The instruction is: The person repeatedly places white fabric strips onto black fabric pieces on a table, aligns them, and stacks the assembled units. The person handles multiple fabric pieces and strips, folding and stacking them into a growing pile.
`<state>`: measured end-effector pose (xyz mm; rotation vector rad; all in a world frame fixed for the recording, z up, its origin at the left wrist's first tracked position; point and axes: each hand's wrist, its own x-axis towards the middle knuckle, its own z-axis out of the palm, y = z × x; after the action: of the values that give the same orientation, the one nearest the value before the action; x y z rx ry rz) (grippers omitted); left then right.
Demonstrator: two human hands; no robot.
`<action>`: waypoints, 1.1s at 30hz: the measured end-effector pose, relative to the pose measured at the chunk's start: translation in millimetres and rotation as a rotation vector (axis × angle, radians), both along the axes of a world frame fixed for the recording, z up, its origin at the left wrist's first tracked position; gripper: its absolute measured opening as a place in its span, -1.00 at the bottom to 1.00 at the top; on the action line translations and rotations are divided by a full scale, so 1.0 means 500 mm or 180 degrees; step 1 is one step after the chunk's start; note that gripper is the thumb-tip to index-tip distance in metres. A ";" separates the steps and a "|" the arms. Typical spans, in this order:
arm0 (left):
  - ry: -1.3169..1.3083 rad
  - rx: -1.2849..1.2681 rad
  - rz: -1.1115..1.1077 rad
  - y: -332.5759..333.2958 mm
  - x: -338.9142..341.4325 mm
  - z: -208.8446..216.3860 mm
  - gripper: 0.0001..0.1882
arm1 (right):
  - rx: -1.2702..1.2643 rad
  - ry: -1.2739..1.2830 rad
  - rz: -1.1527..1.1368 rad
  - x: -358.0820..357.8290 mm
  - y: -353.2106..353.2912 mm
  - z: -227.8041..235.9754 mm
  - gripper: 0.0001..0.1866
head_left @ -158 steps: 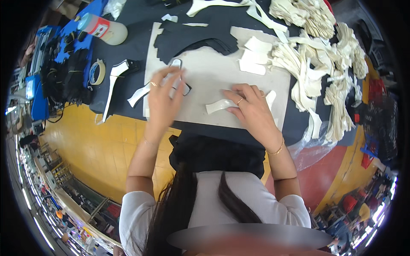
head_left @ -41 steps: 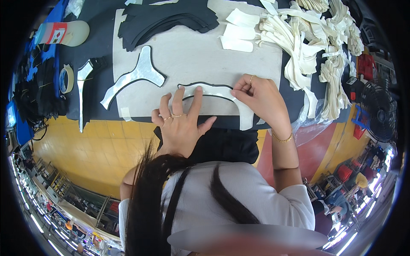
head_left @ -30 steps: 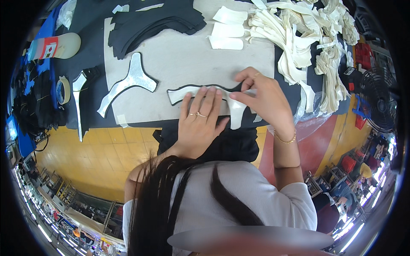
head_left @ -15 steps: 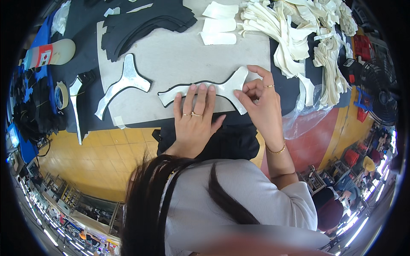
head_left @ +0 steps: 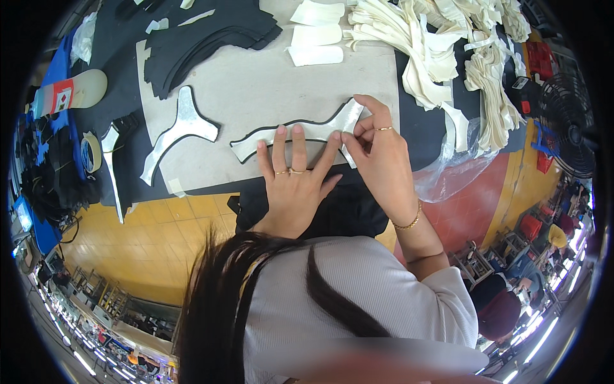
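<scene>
Left hand: the left hand (head_left: 293,176) lies flat on the long white curved piece (head_left: 300,132). Its fingers (head_left: 279,146) are spread out straight and press down. It grips nothing.
Right hand: the right hand (head_left: 377,150) is just beside the left one. Its fingers are bent, and its fingertips (head_left: 355,100) touch the forked end of the same piece. I cannot tell if they pinch it or only press it.
Curved piece: it is white with a thin black edge. It lies under the fingertips of both hands, on the grey board (head_left: 268,83).
Second piece: a white Y-shaped piece (head_left: 180,130) lies on the board, off to the left of the left fingers, not touching them.
Black stack: black cut pieces (head_left: 204,32) lie past the fingers, at the far end of the board.
White strips: a big pile of cream strips (head_left: 441,45) lies past the right fingers.
Tape roll: a tape roll (head_left: 91,152) lies far left.
</scene>
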<state>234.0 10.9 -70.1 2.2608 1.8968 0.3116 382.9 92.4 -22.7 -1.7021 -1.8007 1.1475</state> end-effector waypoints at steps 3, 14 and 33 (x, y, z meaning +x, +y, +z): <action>-0.0004 -0.0064 -0.0018 0.000 0.002 0.002 -0.22 | 0.0328 -0.0205 0.0091 -0.001 -0.001 0.002 -0.48; 0.0249 -0.0026 -0.0088 0.001 0.009 -0.001 -0.15 | 0.0334 -0.0709 0.0591 0.040 -0.015 0.012 -0.78; 0.0873 -0.0009 -0.0407 0.000 0.014 0.011 -0.19 | 0.2515 -0.0524 0.1334 0.038 0.009 -0.131 -0.21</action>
<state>240.8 10.8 -64.6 2.5182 1.8558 -0.0212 401.7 96.7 -88.3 -0.9979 -2.3486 0.3110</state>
